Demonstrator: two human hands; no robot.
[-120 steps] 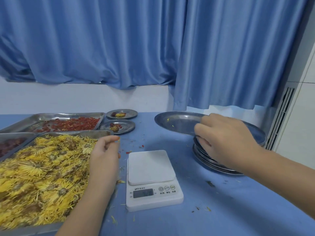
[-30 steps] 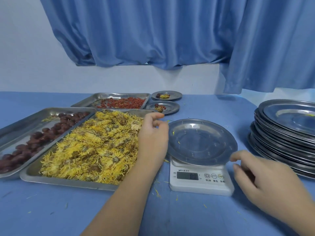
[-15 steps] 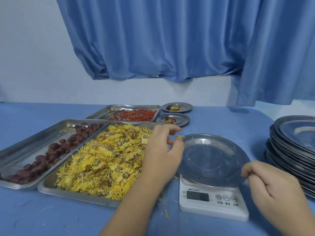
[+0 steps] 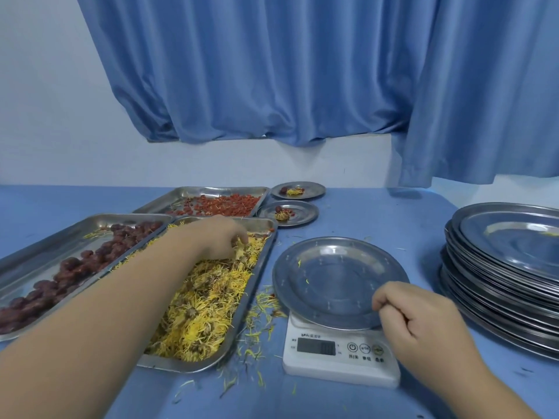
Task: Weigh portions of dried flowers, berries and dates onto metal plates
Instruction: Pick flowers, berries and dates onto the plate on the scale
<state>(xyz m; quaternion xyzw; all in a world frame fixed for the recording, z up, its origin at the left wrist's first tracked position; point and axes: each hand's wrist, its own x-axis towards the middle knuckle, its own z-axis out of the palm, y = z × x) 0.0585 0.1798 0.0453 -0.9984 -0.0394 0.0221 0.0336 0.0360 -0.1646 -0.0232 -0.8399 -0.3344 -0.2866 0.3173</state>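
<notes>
1. Step in hand: flower portion for the empty plate (image 4: 332, 276) seated on the scale (image 4: 338, 358); the plate carries only a few stray petals, so judge this portion as barely begun.
2. Left hand (image 4: 217, 240): reached into the dried flowers (image 4: 205, 297) in the tray (image 4: 257, 285) just left of the scale; fingers curled down into the pile, closing on a pinch of flowers.
3. Right hand (image 4: 423, 319): at the near right rim of the plate on the scale; fingers curled narrow, thumb against forefinger; you cannot tell whether it pinches the rim or merely hovers over it.
4. Other stock: dates (image 4: 75, 267) further left of the scale; berries (image 4: 217, 205) behind and left of it; two filled plates (image 4: 287, 213) behind it; spare plate stack (image 4: 499, 267) to its right, apart.
5. Next move: lift the pinch clear of the tray; carry it right, over the plate centre; release in small amounts; read the display (image 4: 316, 346), whose digits are illegible from here.
6. Caution: the flowers look light and shed petals, as the scatter between tray and scale shows; keep your right hand's weight off the plate while reading, or the figure will likely be false.
</notes>
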